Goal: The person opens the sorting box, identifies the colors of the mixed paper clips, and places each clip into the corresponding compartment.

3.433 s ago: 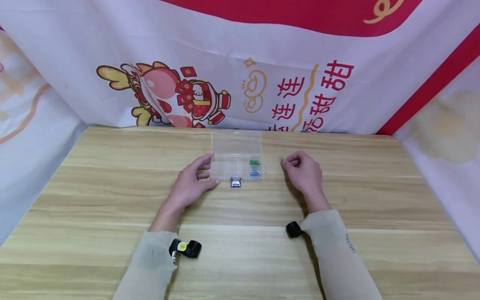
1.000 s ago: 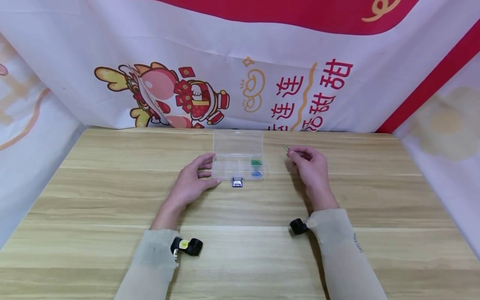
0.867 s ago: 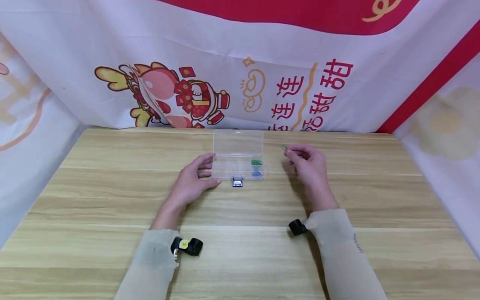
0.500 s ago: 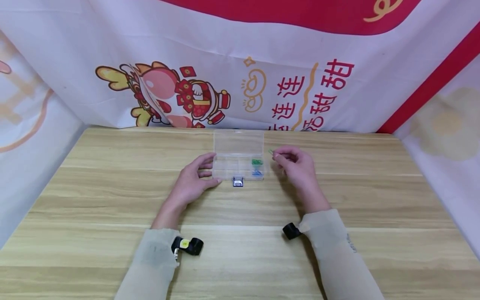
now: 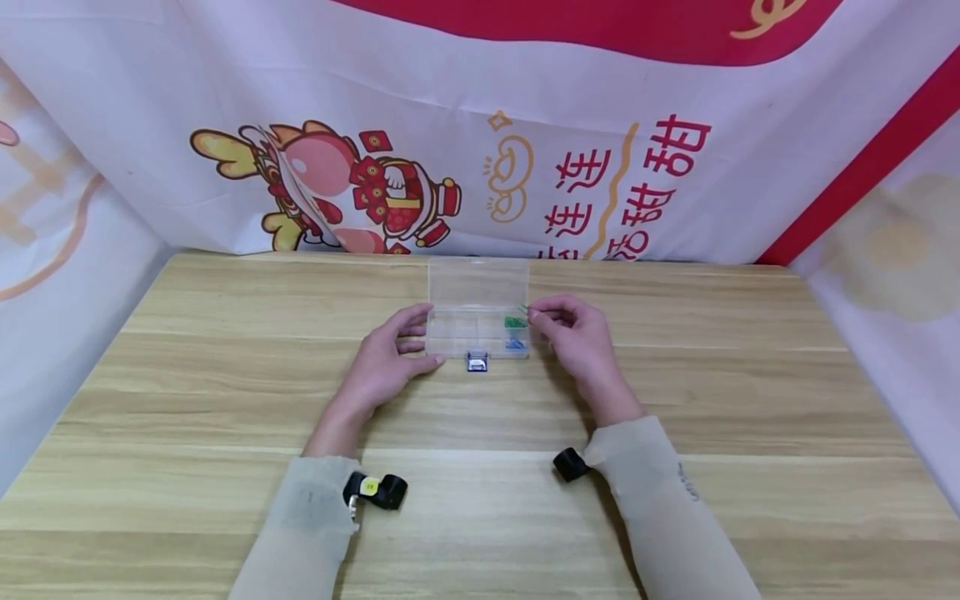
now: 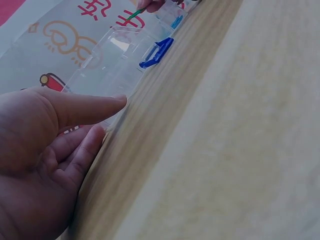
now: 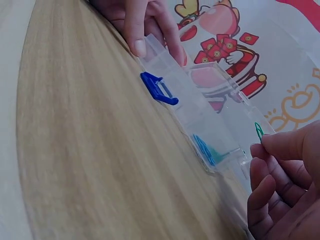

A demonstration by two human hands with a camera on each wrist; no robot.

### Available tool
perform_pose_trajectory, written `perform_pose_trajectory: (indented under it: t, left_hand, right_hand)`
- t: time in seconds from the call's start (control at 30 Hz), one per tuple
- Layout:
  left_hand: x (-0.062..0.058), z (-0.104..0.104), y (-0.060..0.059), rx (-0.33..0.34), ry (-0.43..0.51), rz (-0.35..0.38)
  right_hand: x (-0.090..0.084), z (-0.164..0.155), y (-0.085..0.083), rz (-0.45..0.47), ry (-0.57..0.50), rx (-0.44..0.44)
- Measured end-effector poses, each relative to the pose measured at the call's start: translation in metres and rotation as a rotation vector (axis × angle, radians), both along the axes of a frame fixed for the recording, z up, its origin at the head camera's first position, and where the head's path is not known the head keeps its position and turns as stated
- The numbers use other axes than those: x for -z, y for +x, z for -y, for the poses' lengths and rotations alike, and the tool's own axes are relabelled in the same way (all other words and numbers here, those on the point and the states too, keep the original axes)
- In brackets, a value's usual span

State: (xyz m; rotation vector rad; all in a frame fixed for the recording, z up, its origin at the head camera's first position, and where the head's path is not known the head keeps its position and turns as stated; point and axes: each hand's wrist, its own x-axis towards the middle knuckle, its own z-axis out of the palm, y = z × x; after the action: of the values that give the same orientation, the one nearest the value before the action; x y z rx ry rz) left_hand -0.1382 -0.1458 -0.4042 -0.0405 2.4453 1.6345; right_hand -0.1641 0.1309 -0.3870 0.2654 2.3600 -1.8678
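A clear plastic compartment box (image 5: 472, 327) lies on the wooden table with its lid (image 5: 477, 285) standing open at the back and a blue latch (image 5: 475, 362) at the front. My left hand (image 5: 424, 337) holds the box's left end between thumb and index finger. My right hand (image 5: 534, 315) pinches a small green paper clip (image 7: 258, 131) just over the box's right end. Green clips (image 5: 513, 322) and blue clips (image 5: 513, 342) lie in the right-hand compartments. In the left wrist view the box (image 6: 115, 60), its latch (image 6: 156, 52) and the held green clip (image 6: 134, 15) show beyond my thumb.
The wooden table (image 5: 225, 400) is walled by a printed cloth backdrop (image 5: 480, 150) at the back and cloth on both sides. Black wrist cameras (image 5: 375, 492) sit on both forearms. In the right wrist view the other compartments of the box (image 7: 200, 115) look empty.
My right hand has lifted the green clip off the table right of the box and carried it left to the box's right end. The left hand and box stayed put.
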Motion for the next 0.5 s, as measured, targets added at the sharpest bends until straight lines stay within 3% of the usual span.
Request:
perform_pose_trajectory:
  t: [0.5]
  left_hand:
    - [-0.0013, -0.0009, 0.0010, 0.001, -0.001, 0.003]
  right_hand:
    - [0.0016, 0.0050, 0.0001, 0.013, 0.032, 0.002]
